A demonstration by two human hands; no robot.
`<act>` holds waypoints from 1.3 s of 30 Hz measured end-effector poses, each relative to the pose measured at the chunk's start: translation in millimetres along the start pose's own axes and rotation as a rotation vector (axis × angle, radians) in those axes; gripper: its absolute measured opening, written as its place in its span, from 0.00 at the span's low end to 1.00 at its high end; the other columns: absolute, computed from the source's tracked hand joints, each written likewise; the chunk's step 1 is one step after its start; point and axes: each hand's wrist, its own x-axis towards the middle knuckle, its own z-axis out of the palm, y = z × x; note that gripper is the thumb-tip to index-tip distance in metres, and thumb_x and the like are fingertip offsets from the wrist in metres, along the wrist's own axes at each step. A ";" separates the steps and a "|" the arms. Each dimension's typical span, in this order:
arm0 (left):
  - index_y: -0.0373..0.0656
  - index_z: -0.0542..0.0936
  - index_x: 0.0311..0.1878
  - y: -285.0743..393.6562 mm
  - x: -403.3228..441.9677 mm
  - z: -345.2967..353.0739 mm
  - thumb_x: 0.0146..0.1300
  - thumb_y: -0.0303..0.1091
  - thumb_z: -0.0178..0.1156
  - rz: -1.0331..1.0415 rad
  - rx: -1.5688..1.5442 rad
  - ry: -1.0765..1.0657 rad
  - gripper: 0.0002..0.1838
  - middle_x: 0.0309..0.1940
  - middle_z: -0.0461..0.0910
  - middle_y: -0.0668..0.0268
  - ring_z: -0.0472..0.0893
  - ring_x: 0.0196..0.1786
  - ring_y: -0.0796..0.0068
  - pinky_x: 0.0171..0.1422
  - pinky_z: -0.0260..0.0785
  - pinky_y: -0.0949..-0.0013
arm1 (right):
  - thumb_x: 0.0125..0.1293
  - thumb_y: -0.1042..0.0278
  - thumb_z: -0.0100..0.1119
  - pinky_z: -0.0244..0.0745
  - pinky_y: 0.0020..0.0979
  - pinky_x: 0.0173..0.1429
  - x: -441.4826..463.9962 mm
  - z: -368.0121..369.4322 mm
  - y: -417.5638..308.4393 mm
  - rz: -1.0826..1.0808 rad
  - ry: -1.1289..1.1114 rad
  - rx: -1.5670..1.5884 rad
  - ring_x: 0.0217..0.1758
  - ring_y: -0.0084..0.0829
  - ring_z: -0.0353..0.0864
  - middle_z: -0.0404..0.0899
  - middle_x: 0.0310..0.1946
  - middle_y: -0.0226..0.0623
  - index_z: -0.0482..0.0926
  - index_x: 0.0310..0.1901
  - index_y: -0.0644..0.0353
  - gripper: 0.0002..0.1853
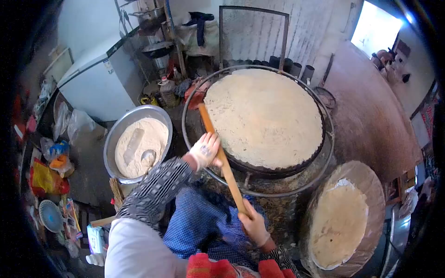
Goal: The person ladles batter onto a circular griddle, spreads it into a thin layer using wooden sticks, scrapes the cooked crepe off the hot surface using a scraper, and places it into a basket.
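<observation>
Clock = head view, 12 at top. Wooden stick near centre, at the left edge of the round griddle. Long axis runs 11 to 5: far end points to 11, near end to 5, toward the wearer's lap. In the view it crosses the metal ring around the griddle; can't tell if it touches the ring or the griddle.

Stick look: straight, long, narrow, plain light-brown wood, more orange toward the far end, paler lower down.

Hands: both closed on it. Left hand, in a whitish covering, has its fingers curled over the stick around mid-length. Right hand is wrapped around the near end, at 5 from the left.

Around it: pale, thin sheet over most of the griddle, 1 o'clock, edge uneven, surface speckled. Metal basin at 9, pale powdery stuff and a scoop inside. Pale round flatbread at 4, lying on a plastic-covered round support.
</observation>
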 end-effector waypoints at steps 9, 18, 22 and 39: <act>0.37 0.76 0.59 34.3 -74.1 26.7 0.64 0.57 0.52 -0.084 0.087 -0.252 0.32 0.64 0.70 0.51 0.62 0.71 0.48 0.79 0.41 0.44 | 0.65 0.69 0.64 0.74 0.28 0.59 -71.1 -31.3 34.7 0.061 0.169 -0.080 0.54 0.28 0.81 0.81 0.55 0.47 0.68 0.67 0.66 0.30; 0.34 0.65 0.67 116.1 -41.4 -14.5 0.66 0.56 0.55 0.042 -0.485 0.311 0.38 0.64 0.65 0.42 0.64 0.68 0.41 0.75 0.52 0.42 | 0.64 0.72 0.67 0.76 0.27 0.46 -111.3 -50.4 24.9 0.210 0.223 0.035 0.47 0.22 0.79 0.78 0.59 0.38 0.69 0.69 0.61 0.31; 0.34 0.62 0.70 133.3 46.3 -43.8 0.60 0.63 0.56 0.326 -0.396 0.195 0.46 0.69 0.61 0.43 0.58 0.73 0.41 0.78 0.45 0.43 | 0.67 0.77 0.62 0.76 0.28 0.43 -155.0 -40.8 48.4 0.192 0.466 0.422 0.44 0.25 0.80 0.75 0.61 0.45 0.65 0.71 0.61 0.31; 0.32 0.70 0.63 40.6 184.3 5.1 0.46 0.74 0.57 0.218 -0.041 -0.217 0.54 0.66 0.68 0.45 0.57 0.75 0.46 0.80 0.45 0.52 | 0.71 0.64 0.55 0.65 0.28 0.21 -9.8 -52.5 -37.0 0.387 0.141 0.830 0.17 0.21 0.68 0.73 0.24 0.27 0.61 0.73 0.58 0.30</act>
